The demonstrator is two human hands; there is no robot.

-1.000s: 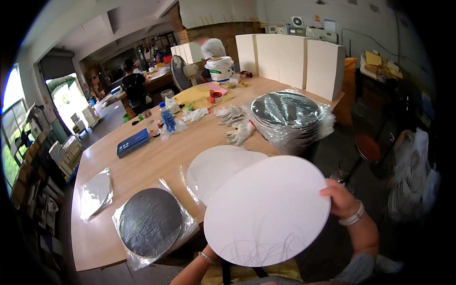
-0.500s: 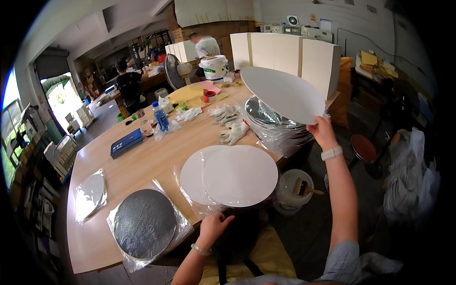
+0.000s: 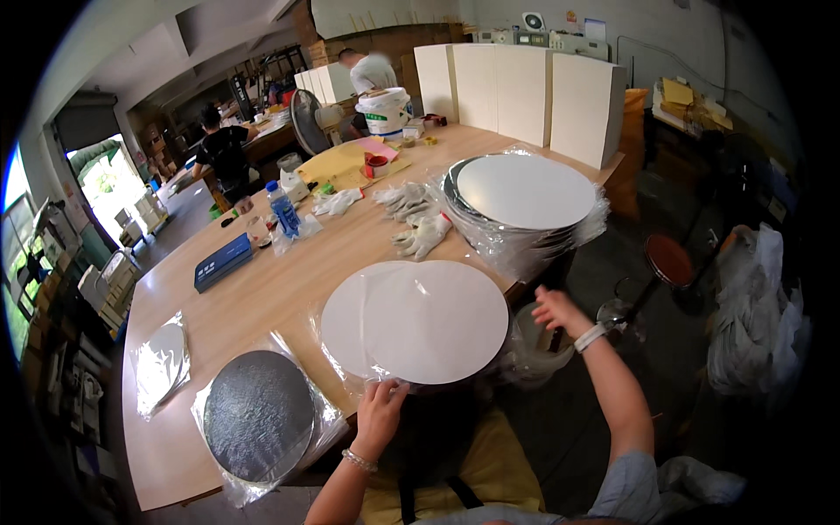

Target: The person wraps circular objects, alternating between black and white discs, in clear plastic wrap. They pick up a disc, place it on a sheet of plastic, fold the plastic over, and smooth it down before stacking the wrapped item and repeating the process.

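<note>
Two overlapping white round boards (image 3: 437, 324) lie at the table's near edge, the left one partly under a clear plastic bag (image 3: 350, 372). My left hand (image 3: 381, 411) is at their front rim, its fingers closed on the bag's edge. To the right, my right hand (image 3: 560, 313) hangs in the air with its fingers apart and nothing in them. It is over a bucket (image 3: 535, 350), beyond the table edge. Another white round board (image 3: 525, 191) lies flat on a stack of plastic-wrapped discs (image 3: 525, 241) at the table's right side.
A dark silvery disc in plastic (image 3: 260, 416) and a smaller wrapped disc (image 3: 164, 363) lie to the left. Work gloves (image 3: 422, 234), a blue box (image 3: 223, 261) and a bottle (image 3: 283, 210) are farther back. A red stool (image 3: 668, 259) stands right. Two people are in the background.
My right hand has let go of the white round board, now flat on the stack, and moved down toward me. My left hand has closed on the bag's edge.
</note>
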